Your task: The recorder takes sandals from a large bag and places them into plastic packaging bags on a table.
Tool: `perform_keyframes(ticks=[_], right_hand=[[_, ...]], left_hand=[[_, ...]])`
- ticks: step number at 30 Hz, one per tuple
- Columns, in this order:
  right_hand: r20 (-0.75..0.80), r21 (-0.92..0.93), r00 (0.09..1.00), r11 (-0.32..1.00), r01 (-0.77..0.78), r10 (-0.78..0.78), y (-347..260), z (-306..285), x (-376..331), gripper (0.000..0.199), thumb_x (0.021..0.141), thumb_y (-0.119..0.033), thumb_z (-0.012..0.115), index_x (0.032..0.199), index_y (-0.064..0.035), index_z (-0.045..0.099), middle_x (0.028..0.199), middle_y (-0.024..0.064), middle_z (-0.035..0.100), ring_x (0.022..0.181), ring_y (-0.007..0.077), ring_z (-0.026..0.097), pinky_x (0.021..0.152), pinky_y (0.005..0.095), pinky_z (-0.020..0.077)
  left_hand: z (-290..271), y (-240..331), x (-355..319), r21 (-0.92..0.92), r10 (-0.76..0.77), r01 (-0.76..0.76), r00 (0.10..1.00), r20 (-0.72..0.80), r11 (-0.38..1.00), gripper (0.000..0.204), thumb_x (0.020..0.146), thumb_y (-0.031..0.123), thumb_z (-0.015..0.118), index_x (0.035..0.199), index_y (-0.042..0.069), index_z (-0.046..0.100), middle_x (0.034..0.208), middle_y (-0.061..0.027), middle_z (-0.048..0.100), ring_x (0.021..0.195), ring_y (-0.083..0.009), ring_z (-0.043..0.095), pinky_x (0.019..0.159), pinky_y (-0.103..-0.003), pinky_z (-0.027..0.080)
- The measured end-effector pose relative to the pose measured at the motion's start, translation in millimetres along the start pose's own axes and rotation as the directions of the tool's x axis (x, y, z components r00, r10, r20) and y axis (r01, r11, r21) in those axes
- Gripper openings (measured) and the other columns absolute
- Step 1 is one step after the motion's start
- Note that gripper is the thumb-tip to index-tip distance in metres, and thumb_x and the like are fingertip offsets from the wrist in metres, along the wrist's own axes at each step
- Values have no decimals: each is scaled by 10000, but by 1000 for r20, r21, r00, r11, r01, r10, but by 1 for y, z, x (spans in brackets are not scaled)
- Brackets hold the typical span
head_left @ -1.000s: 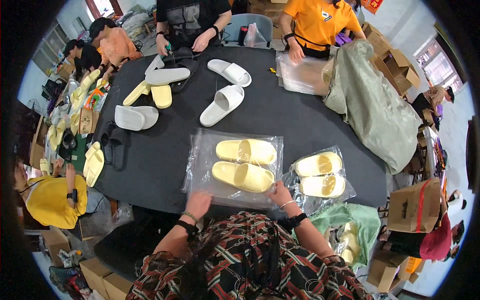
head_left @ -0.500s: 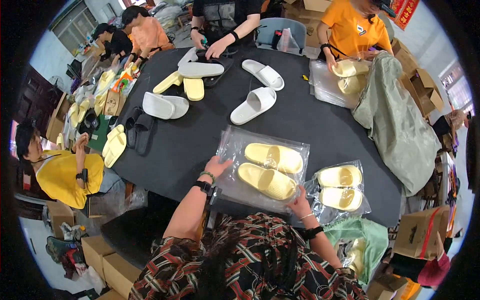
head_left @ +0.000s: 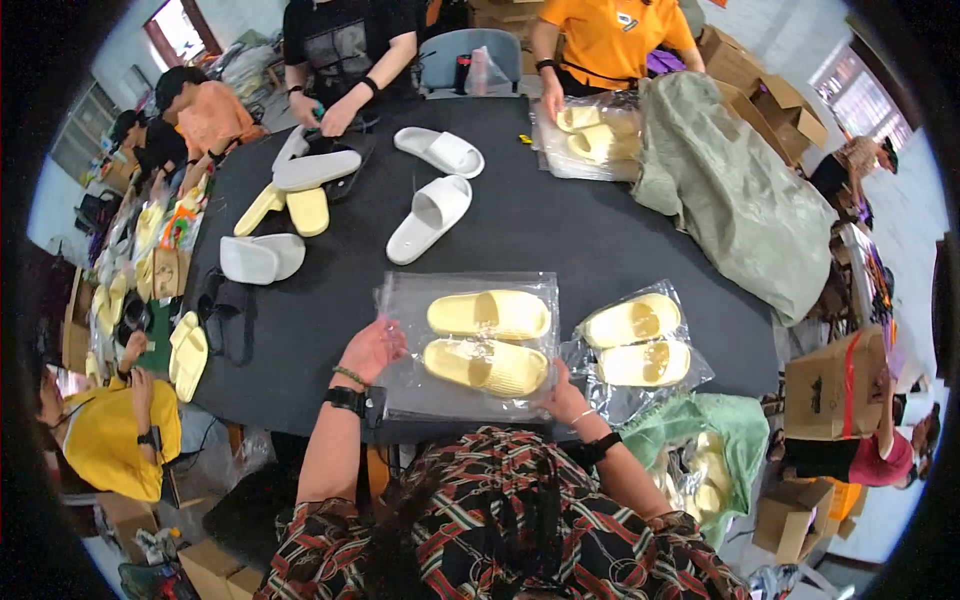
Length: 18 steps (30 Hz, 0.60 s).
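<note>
A clear plastic bag (head_left: pixel 405 390) lies at the table's near edge with a pair of pale yellow slide sandals (head_left: pixel 486 367) inside, side by side. My left hand (head_left: pixel 370 352) grips its left edge, thumb and fingers closed on the film. At the lower right corner my right hand (head_left: pixel 565 398) pinches the same bag. Just right of it, a second bagged pair of yellow slides (head_left: pixel 645 364) rests on the table. Beyond my hands lie two white slides (head_left: pixel 430 220), apart from each other.
White, yellow and black slides (head_left: pixel 262 259) lie at the table's left. A grey-green sack (head_left: pixel 730 190) covers the right side. An open green sack (head_left: pixel 735 450) holds bagged slides by my right elbow. Across the table, a person in orange (head_left: pixel 610 45) handles bagged slides; others work nearby.
My view has swung to the right, so the table's things appear farther left. The bag between my hands now lies squarer to me; both hands still hold it.
</note>
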State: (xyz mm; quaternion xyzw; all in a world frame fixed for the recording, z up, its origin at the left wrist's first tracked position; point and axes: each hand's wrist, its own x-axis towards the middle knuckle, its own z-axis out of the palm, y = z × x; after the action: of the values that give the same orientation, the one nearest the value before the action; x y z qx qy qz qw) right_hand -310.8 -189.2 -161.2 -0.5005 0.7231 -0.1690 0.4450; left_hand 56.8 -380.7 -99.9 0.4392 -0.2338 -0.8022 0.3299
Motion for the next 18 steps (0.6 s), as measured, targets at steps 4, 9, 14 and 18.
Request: perform_keyframes(ticks=[4, 9, 14, 18], right_hand=[[-86, -409, 977, 901, 146, -197, -37, -27, 0, 961, 653, -239, 825, 1406, -59, 256, 1055, 219, 604, 920, 376, 618, 790, 435, 507], [52, -640, 902, 679, 360, -429, -56, -50, 34, 956, 589, -204, 834, 1397, -80, 337, 1489, 143, 266, 1344, 382, 301, 1024, 474, 386], [189, -754, 949, 582, 304, -251, -48, -52, 51, 1237, 478, -274, 885, 1469, -60, 176, 1540, 133, 158, 1398, 361, 212, 1087, 478, 310], [160, -682, 968, 687, 249, -193, -45, -49, 56, 1431, 391, -308, 918, 1486, -48, 33, 1560, 133, 86, 1422, 353, 149, 1116, 474, 263]], left_hand=[[-17, -2, 2, -232, -143, 138, 990, -7, 963, 270, 953, 157, 510, 1151, -26, 510, 936, -195, 619, 871, -359, 651, 777, -414, 563], [-24, -12, 21, 633, -233, 161, 972, 33, 757, 420, 889, 95, 567, 1291, 32, 461, 939, -133, 657, 763, -255, 673, 672, -318, 556], [39, 14, 22, 714, -90, -688, 725, 682, -131, 717, 760, 273, 753, 1384, 132, 429, 1323, -171, 481, 1157, -302, 523, 965, -393, 442], [46, 12, 30, 635, -274, -701, 712, 647, -324, 760, 747, 312, 743, 1404, 150, 398, 1473, -168, 290, 1326, -329, 336, 1092, -422, 302]])
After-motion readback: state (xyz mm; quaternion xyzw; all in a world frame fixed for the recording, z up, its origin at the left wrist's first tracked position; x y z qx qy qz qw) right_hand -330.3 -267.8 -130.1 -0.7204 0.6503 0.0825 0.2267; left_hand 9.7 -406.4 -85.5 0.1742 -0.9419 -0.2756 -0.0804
